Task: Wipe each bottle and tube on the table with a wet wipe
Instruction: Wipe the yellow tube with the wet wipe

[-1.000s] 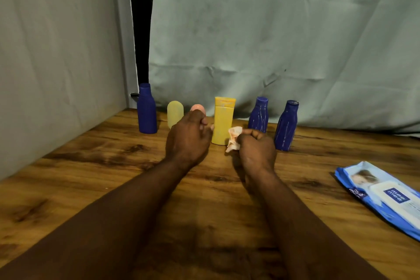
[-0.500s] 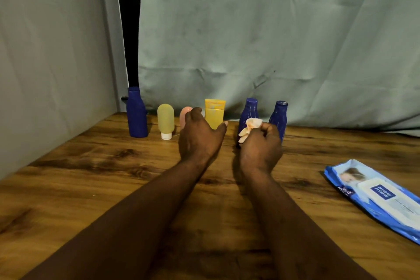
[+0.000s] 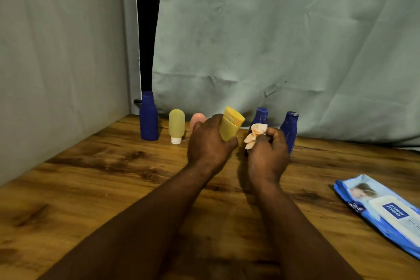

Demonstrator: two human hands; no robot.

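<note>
**Bottles and tubes along the back of the surface**

Far-left blue bottle, pale green tube and pink tube stand upright. Left hand grips the yellow tube, which is tilted with its top leaning right. Right hand pinches a crumpled wet wipe just beside that tube, not touching it. Middle blue bottle and right blue bottle stand behind the right hand. Wipes pack lies flat, far right.
</note>
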